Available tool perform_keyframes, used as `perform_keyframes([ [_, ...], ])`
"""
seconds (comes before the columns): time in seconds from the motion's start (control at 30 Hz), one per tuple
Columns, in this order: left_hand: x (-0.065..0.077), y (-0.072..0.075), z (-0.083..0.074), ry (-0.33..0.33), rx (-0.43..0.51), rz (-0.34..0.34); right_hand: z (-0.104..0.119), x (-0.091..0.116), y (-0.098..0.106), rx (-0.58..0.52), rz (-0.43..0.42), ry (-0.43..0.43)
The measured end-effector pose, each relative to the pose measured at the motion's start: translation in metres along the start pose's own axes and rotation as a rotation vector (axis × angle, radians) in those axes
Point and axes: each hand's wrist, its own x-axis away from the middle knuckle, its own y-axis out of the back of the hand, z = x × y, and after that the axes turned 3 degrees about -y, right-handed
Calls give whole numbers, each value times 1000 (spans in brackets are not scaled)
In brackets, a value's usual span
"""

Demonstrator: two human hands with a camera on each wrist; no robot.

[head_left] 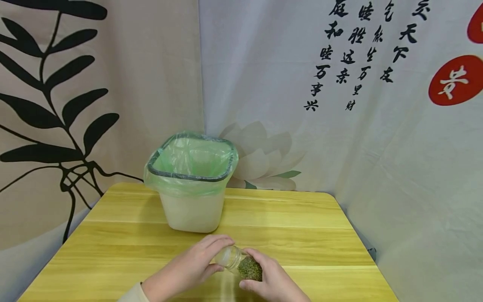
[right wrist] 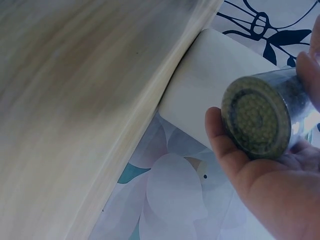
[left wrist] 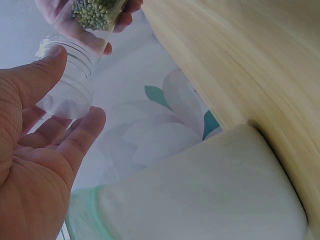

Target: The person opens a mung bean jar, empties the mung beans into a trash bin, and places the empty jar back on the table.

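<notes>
Both hands hold a clear jar [head_left: 249, 268] part-filled with small green beans, tilted on its side over the near part of the table. My right hand [head_left: 277, 279] grips the jar's body near its base; the right wrist view shows the beans [right wrist: 255, 117] through the round bottom. At the other end, my left hand [head_left: 200, 260] holds the clear lid [left wrist: 67, 97] between thumb and fingers. Close to the ridged neck lies the left thumb [left wrist: 42, 72]. The beans [left wrist: 95, 12] sit toward the base, in the right hand's grip.
Beyond the hands, a whitish bin [head_left: 194, 212] lined with a green bag [head_left: 190, 188] and a dark rim ring stands at the table's back left. The wooden table [head_left: 302, 230] meets a printed cloth backdrop [head_left: 264, 105] behind.
</notes>
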Motion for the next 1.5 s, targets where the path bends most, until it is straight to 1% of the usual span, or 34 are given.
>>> perform_keyframes([
  [0.37,0,0,0,15,-18,2,0,1,1,-5,3,1],
  [0.67,1,0,1,10,-23,-11,-1,1,2,-3,6,5],
  [0.87,2,0,1,19,-20,-13,0,1,4,-20,19,-22],
  [0.93,2,1,1,38,-19,-5,0,1,5,-18,20,-31],
  [1.13,4,2,0,142,-4,30,1,2,8,3,10,-43],
  [1.33,9,5,1,238,64,64,1,4,9,-1,-10,-41],
  [1.4,11,6,1,264,85,63,1,4,10,2,-20,-35],
  [1.5,16,7,1,285,113,42,0,5,10,9,-30,-32],
])
